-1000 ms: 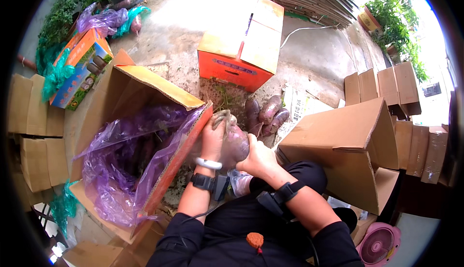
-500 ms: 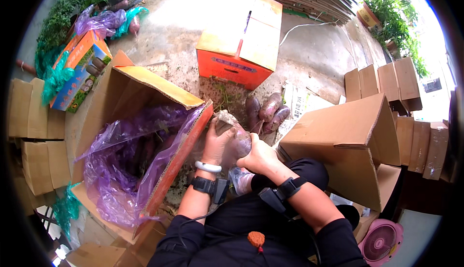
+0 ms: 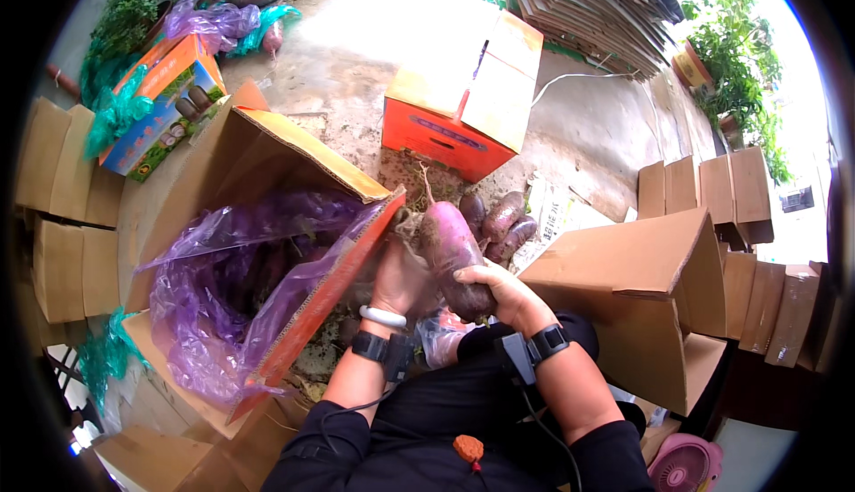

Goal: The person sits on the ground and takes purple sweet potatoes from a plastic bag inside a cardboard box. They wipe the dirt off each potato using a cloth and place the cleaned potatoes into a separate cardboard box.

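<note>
A large purple radish (image 3: 452, 241) is in front of me, its thin root tip pointing away. My right hand (image 3: 500, 289) grips its near, darker end, with the thumb lying across the skin. My left hand (image 3: 398, 278) is closed at the radish's left side, on what looks like a soiled grey-brown rag (image 3: 409, 228). Motion blurs that hand, and the radish hides part of its fingers. Just beyond, several more purple radishes (image 3: 505, 216) lie together on the ground. On my left, an open carton (image 3: 312, 155) is lined with purple plastic film (image 3: 200, 265); dark shapes show dimly inside it.
A closed orange carton (image 3: 450, 131) stands ahead. An open brown carton (image 3: 614, 256) is close on my right, with a pink fan (image 3: 684, 465) below it. Flattened cardboard (image 3: 588, 16) is stacked at the back. Brown boxes (image 3: 80, 269) line the far left.
The radish has turned from lying mostly covered by my hands to showing its long side, root tip away. My right hand has moved slightly right and nearer me; the left has slid lower along it.
</note>
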{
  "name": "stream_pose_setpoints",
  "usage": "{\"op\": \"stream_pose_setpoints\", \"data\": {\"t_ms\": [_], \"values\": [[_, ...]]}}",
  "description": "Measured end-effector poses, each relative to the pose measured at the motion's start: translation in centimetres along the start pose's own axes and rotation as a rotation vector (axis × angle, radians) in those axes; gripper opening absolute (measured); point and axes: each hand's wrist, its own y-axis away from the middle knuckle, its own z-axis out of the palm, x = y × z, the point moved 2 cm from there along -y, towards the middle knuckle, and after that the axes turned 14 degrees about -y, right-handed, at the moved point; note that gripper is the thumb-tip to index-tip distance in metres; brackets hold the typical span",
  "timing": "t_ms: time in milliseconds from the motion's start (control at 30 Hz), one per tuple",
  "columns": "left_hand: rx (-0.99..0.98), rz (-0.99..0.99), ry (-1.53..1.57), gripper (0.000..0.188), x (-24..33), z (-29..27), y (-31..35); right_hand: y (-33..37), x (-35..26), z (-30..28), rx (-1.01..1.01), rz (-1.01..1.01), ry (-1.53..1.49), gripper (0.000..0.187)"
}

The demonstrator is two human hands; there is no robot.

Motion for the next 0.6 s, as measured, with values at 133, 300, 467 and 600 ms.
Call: {"op": "stream_pose_setpoints", "data": {"t_ms": [133, 300, 467, 600], "values": [[0.421, 0.109, -0.451, 0.038, -1.2, 1.6, -0.8, -0.9, 1.1, 0.2, 0.035, -0.150, 0.142, 0.062], [0.583, 0.081, -0.749, 0.032, -1.8, -0.9, -1.6, -0.3, 1.7, 1.3, 0.249, -0.235, 0.269, 0.074], [0.544, 0.092, -0.355, 0.028, -1.5, -1.2, -2.3, -0.3, 2.3, 1.8, 0.241, -0.363, 0.444, 0.088], [0.515, 0.022, -0.253, 0.030, -1.1, -3.4, -1.8, 0.1, 0.7, 1.7, 0.215, -0.256, 0.347, 0.088]]}}
